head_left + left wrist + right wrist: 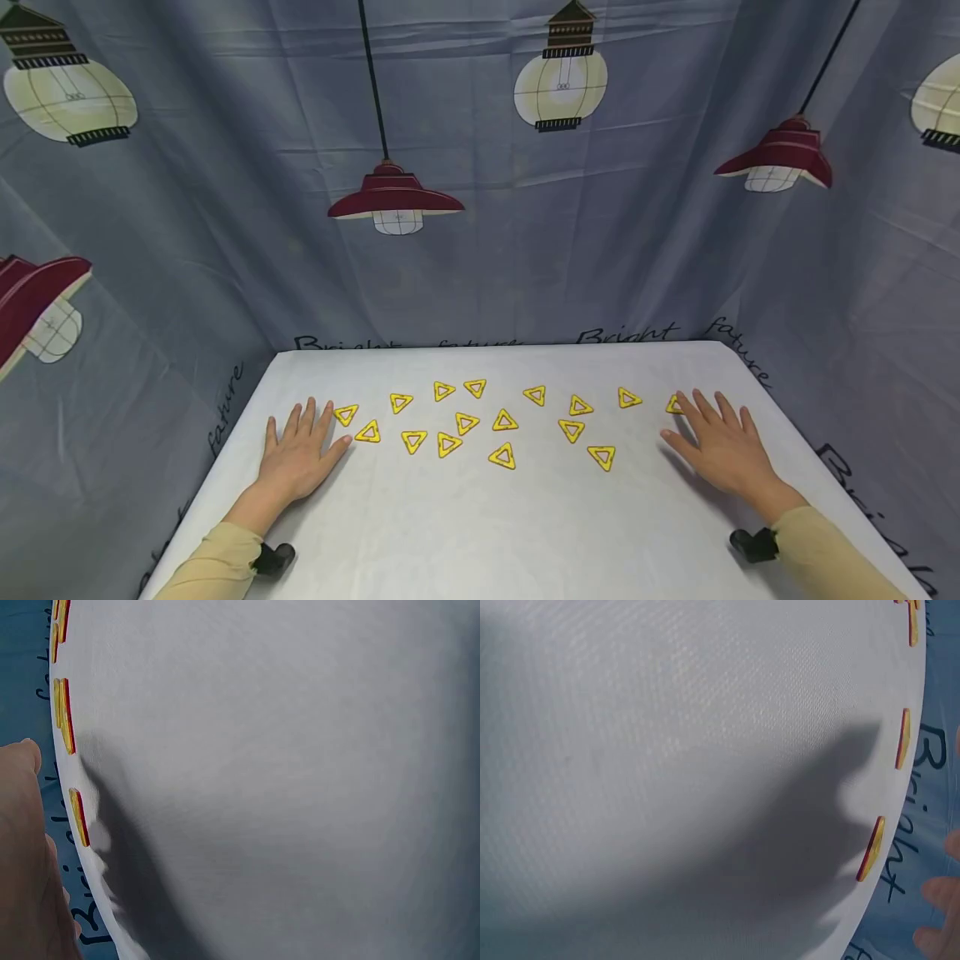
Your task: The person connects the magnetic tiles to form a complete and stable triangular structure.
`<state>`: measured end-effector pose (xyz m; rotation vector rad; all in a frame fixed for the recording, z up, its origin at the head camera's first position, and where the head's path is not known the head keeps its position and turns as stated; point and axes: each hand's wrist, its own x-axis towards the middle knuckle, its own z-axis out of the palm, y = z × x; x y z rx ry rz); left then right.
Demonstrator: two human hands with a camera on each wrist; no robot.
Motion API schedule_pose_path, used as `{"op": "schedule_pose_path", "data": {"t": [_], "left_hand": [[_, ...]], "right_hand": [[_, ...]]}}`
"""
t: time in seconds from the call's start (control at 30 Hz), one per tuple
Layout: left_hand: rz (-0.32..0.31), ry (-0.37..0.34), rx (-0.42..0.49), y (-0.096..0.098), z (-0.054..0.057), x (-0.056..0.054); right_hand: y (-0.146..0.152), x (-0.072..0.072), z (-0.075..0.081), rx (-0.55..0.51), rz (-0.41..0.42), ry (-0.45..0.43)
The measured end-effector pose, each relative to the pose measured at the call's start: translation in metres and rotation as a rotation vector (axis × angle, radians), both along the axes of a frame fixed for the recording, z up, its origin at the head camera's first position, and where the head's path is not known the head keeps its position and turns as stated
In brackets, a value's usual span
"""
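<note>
Several yellow triangle pieces (448, 444) with cut-out middles lie scattered across the far half of the white table (480, 533). In the wrist views their edges show a red underside. My left hand (295, 456) is spread palm down at the left, fingers straight, its fingertips beside a triangle piece (346, 414) and its thumb near another triangle piece (368, 432). On the right my right hand (723, 450) is spread too, fingers straight, its fingertips overlapping the rightmost triangle piece (672, 406) and partly hiding it. Neither hand grips anything.
Grey-blue curtains (480, 283) printed with lamps and lettering stand behind the table and along both sides. A dark wrist-worn device (273, 558) sits at the left sleeve, and a similar device (753, 545) at the right sleeve.
</note>
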<state>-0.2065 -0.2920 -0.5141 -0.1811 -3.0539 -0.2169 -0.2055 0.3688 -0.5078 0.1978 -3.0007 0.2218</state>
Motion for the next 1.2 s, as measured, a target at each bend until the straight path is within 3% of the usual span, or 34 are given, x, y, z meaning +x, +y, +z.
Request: {"op": "schedule_pose_path", "data": {"t": [0.7,1.2], "left_hand": [[-0.033,0.018,0.029,0.011,0.006,0.004],[-0.11,0.059,0.08,0.032,0.012,0.005]], "right_hand": [[-0.021,0.0,0.008,-0.017,0.055,0.035],[-0.059,0.002,0.016,-0.037,0.192,0.097]]}}
